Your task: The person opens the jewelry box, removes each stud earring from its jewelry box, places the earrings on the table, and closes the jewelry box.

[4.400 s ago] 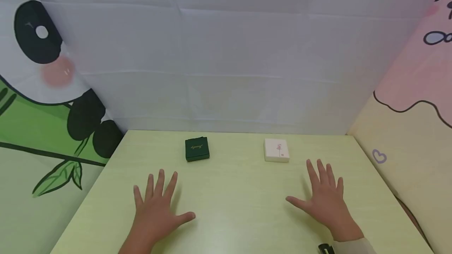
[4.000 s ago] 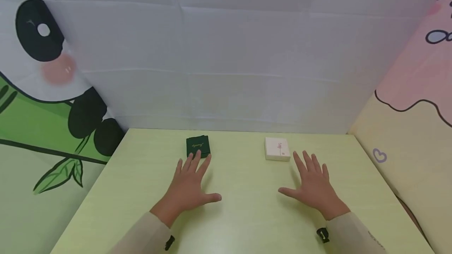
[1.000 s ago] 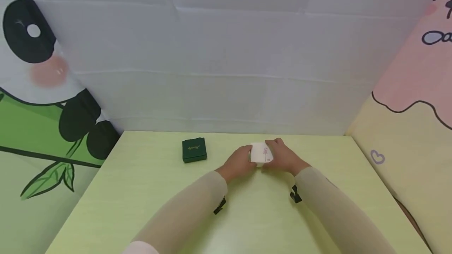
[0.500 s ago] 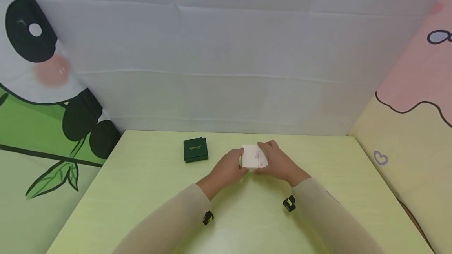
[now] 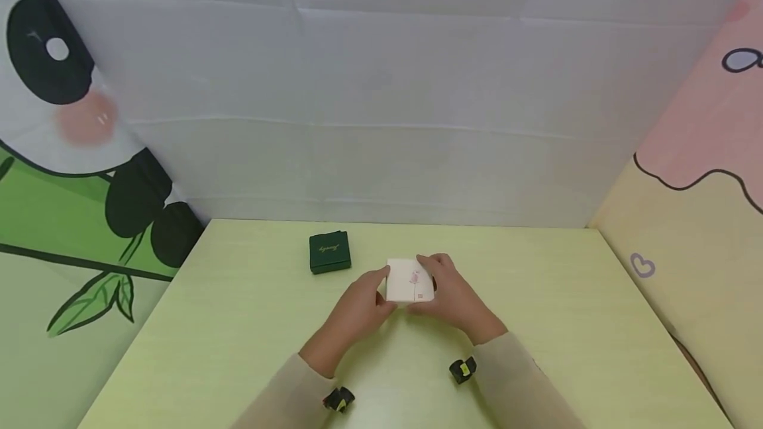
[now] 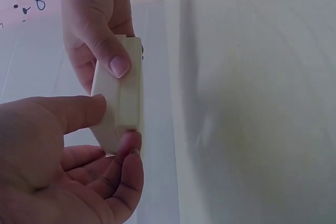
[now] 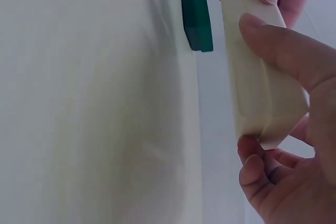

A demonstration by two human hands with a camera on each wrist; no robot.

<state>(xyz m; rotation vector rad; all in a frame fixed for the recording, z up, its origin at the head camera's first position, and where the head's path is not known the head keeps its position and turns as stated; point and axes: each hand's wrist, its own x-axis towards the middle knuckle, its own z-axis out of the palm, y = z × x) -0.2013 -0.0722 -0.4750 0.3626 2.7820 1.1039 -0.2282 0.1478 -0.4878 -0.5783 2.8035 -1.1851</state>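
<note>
Both hands hold a small white gift box (image 5: 408, 281) with a pink flower printed on its top, in the middle of the head view. My left hand (image 5: 357, 306) grips its left side, thumb along the near edge and fingers behind. From the right, my right hand (image 5: 456, 296) pinches it the same way. A line between lid and base runs along the box's side (image 7: 254, 85) in the right wrist view, and the table shows apart from it there. Farther back on the left sits a dark green box (image 5: 330, 252) with gold lettering, untouched.
The pale yellow-green table (image 5: 536, 270) ends at a white cloth wall (image 5: 381, 111). Side walls carry a panda print (image 5: 137, 197) on the left and a pink cartoon print (image 5: 697, 124) on the right. A black band (image 5: 462, 370) shows at each wrist.
Earlier the hands were spread and empty, the white box resting at the back right. Since gripping it, both hands have brought it left and nearer the person. The green box stays put.
</note>
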